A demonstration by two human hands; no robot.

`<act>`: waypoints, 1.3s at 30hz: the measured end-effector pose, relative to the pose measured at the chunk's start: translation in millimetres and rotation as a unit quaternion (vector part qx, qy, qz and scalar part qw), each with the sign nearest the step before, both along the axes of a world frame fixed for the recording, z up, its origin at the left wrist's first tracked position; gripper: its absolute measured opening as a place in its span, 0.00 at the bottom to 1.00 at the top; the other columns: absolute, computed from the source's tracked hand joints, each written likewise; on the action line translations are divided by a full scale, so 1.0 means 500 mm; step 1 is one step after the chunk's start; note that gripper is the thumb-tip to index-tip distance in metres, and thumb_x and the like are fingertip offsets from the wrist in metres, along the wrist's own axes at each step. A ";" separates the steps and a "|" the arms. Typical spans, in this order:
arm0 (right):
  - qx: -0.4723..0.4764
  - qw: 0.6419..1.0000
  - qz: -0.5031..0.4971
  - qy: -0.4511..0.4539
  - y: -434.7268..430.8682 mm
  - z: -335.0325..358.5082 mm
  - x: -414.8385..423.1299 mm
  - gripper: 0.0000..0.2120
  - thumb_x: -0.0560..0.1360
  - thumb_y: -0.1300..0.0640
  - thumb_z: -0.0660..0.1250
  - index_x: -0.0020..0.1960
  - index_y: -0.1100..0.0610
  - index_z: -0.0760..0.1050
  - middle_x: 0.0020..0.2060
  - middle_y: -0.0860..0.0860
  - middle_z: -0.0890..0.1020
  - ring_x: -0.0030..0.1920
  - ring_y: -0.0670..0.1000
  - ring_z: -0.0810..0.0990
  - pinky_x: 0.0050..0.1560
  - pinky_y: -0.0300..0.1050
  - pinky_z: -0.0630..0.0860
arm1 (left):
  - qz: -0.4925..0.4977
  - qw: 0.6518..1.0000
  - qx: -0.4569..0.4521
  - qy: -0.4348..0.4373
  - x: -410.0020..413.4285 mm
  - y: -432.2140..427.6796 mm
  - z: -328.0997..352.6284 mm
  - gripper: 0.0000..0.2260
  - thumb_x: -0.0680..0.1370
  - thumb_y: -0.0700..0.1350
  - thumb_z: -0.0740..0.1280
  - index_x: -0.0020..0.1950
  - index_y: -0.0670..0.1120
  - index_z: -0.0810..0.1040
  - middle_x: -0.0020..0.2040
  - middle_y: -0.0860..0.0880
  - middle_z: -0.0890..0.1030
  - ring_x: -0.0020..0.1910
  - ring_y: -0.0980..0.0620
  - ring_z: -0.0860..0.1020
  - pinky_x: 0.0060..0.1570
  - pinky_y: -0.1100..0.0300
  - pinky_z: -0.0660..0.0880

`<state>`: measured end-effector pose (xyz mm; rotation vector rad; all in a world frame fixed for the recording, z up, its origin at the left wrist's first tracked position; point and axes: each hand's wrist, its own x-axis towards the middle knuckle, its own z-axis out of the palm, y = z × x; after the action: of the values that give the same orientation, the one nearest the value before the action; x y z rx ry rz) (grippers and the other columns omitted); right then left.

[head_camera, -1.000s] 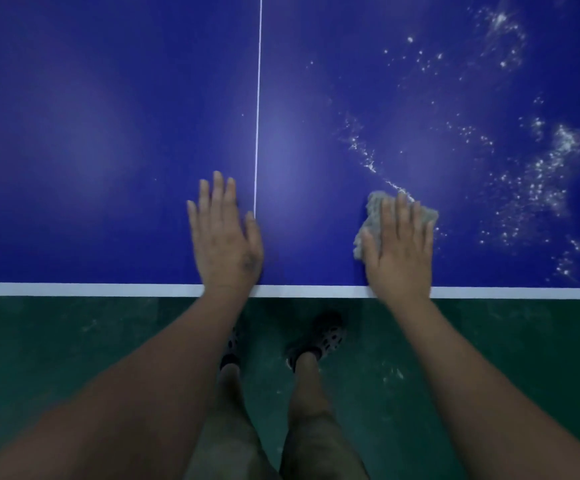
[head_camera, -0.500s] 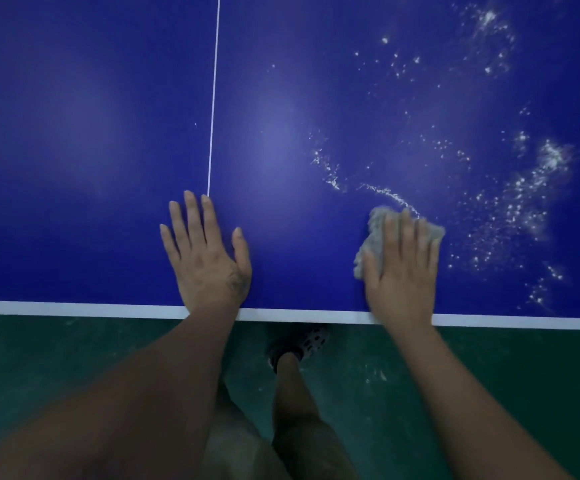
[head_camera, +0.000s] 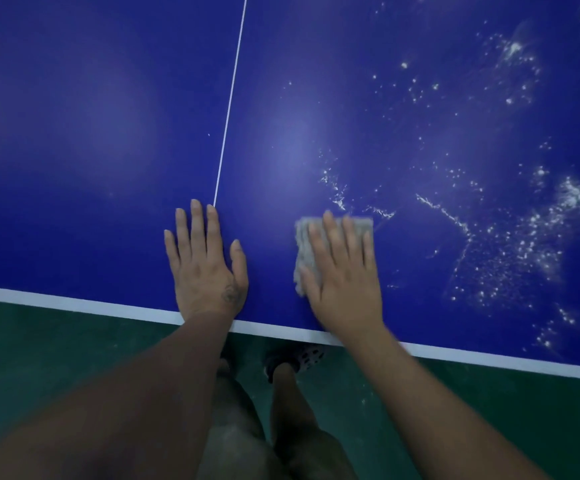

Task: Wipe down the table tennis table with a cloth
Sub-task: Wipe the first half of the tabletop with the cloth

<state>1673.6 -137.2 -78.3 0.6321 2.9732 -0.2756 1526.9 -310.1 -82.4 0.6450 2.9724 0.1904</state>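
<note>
Dark green floor with faint pale scuffs, one dark perforated clog standing on it mid-frame.

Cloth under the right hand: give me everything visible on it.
The cloth is a small grey-beige rag with a nubby, terry-like look. It lies flat in a rough rectangle on the blue table, near the table's white edge line. The right hand presses it with straight fingers and covers most of it; only its left strip and far edge show. White specks lie just beyond it.
</note>
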 end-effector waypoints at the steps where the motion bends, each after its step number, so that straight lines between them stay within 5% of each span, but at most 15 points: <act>1: 0.011 1.000 -0.005 0.004 0.039 -0.003 -0.045 0.33 0.88 0.40 0.49 0.88 0.53 0.48 0.88 0.54 0.49 0.87 0.59 0.47 0.85 0.66 0.49 | 0.000 1.000 -0.001 0.003 0.001 -0.001 -0.002 0.31 0.88 0.56 0.51 0.89 0.45 0.52 0.90 0.47 0.49 0.89 0.45 0.45 0.87 0.41 0.45; 7: 0.011 0.994 -0.109 -0.008 0.109 0.003 -0.137 0.33 0.88 0.40 0.42 0.88 0.55 0.44 0.88 0.54 0.44 0.87 0.59 0.42 0.85 0.67 0.45 | -0.002 1.000 0.005 0.007 0.001 -0.003 -0.006 0.31 0.88 0.57 0.52 0.89 0.46 0.52 0.90 0.47 0.50 0.89 0.45 0.45 0.87 0.40 0.46; 12: -0.014 0.998 0.065 -0.010 -0.026 0.005 -0.029 0.33 0.88 0.40 0.47 0.88 0.55 0.47 0.88 0.51 0.47 0.87 0.57 0.46 0.83 0.70 0.50 | -0.006 1.000 0.009 0.013 -0.001 -0.006 -0.010 0.31 0.88 0.57 0.52 0.89 0.44 0.54 0.90 0.46 0.51 0.89 0.44 0.46 0.87 0.39 0.48; 16: -0.006 0.986 0.169 0.014 0.059 0.003 -0.133 0.32 0.88 0.41 0.51 0.88 0.54 0.52 0.87 0.50 0.53 0.87 0.57 0.50 0.84 0.68 0.51 | -0.011 1.000 0.015 0.021 0.000 -0.007 -0.014 0.31 0.88 0.56 0.53 0.89 0.44 0.55 0.90 0.46 0.51 0.89 0.44 0.46 0.86 0.39 0.49; 24: -0.003 0.999 -0.022 -0.024 0.185 0.027 -0.410 0.34 0.87 0.39 0.42 0.88 0.53 0.42 0.88 0.49 0.44 0.87 0.56 0.41 0.84 0.66 0.37 | -0.006 1.000 0.020 0.010 -0.001 -0.005 -0.012 0.31 0.88 0.56 0.53 0.89 0.45 0.55 0.90 0.46 0.51 0.89 0.44 0.46 0.86 0.39 0.49; 29: -0.010 0.990 0.138 -0.012 0.138 0.027 -0.395 0.32 0.89 0.39 0.47 0.88 0.52 0.48 0.88 0.49 0.49 0.87 0.55 0.45 0.85 0.64 0.42 | -0.002 1.000 0.015 0.004 0.000 -0.005 -0.008 0.31 0.87 0.55 0.54 0.89 0.44 0.55 0.90 0.47 0.51 0.89 0.43 0.48 0.86 0.38 0.51; 34: -0.001 1.000 0.017 -0.011 0.170 0.030 -0.352 0.33 0.88 0.40 0.46 0.88 0.54 0.47 0.88 0.51 0.49 0.87 0.57 0.45 0.85 0.66 0.42 | 0.003 1.000 -0.005 0.001 0.000 0.000 -0.010 0.31 0.88 0.56 0.53 0.89 0.44 0.55 0.90 0.46 0.51 0.89 0.42 0.49 0.86 0.37 0.52; 39: -0.023 0.988 0.154 0.010 0.029 0.028 -0.340 0.32 0.89 0.42 0.51 0.88 0.54 0.51 0.87 0.52 0.53 0.87 0.58 0.49 0.84 0.68 0.50 | 0.039 0.999 -0.009 -0.003 0.014 0.010 -0.017 0.30 0.89 0.55 0.52 0.89 0.45 0.55 0.90 0.46 0.51 0.89 0.42 0.50 0.85 0.37 0.52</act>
<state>1503.4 -122.8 -64.5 0.1612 3.0139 -0.3250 1534.0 -305.1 -90.7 0.5275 2.9921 0.1717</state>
